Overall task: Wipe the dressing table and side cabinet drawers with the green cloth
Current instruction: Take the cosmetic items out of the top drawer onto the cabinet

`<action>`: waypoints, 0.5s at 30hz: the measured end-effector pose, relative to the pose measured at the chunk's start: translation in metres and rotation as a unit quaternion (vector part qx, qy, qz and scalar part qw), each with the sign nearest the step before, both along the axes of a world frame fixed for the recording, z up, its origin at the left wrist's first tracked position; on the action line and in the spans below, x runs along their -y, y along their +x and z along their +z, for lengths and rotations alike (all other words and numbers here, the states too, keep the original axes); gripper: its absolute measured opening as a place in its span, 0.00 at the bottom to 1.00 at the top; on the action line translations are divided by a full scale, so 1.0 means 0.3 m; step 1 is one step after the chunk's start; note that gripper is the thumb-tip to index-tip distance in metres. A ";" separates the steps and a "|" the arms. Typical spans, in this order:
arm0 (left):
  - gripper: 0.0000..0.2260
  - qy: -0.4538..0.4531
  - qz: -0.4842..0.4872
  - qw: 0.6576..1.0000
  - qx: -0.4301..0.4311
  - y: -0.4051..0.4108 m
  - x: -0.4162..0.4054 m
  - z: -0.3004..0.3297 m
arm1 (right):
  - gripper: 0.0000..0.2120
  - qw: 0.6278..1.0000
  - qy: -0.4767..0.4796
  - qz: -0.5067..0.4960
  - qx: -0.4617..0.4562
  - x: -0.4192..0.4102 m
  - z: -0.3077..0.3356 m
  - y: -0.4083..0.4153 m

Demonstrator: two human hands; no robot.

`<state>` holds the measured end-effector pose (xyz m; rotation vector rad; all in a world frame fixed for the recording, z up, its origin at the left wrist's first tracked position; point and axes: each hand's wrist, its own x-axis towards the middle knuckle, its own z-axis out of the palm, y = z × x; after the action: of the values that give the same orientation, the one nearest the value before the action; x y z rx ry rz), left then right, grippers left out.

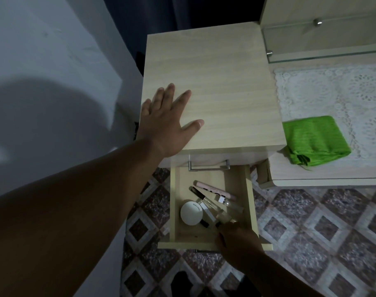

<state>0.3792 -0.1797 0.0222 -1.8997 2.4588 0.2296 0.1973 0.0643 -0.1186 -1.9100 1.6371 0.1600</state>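
Left hand [167,123] lies flat and open on the cabinet [214,82], probably bracing it. Right hand [236,239] reaches into the open drawer [252,202] at the cosmetics [191,212], grip unclear; cloth [313,139] sits on the tabletop [324,173].

white round compact [191,212] | pink tube [214,191] | clear bottles [217,213] (overlapping) | lace mat [332,91] | patterned floor tiles [324,228]

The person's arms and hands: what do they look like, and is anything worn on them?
Both arms are bare as far as the view shows: no sleeves, gloves, watch or bracelets. The left hand shows no rings, and its thumbnail is short and unpainted. The right hand lies in dim light, so rings or nails there cannot be judged.
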 end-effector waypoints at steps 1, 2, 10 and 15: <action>0.35 0.000 0.000 1.000 -0.003 0.000 0.001 0.000 | 0.16 1.000 -0.001 0.009 0.000 0.011 -0.022 -0.006; 0.35 -0.001 0.000 1.000 -0.004 0.000 0.001 -0.001 | 0.13 1.000 0.024 0.003 -0.004 0.031 -0.031 -0.013; 0.35 -0.008 -0.003 1.000 0.002 0.000 0.005 -0.003 | 0.26 0.981 0.098 0.040 -0.160 0.181 -0.040 0.014; 0.36 -0.013 -0.002 1.000 -0.002 -0.001 0.007 0.001 | 0.24 0.987 0.073 0.000 -0.143 0.173 -0.047 0.011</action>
<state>0.3789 -0.1818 0.0225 -1.9043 2.4801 0.2034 0.2007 0.0124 -0.1328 -1.8409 1.7537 0.5614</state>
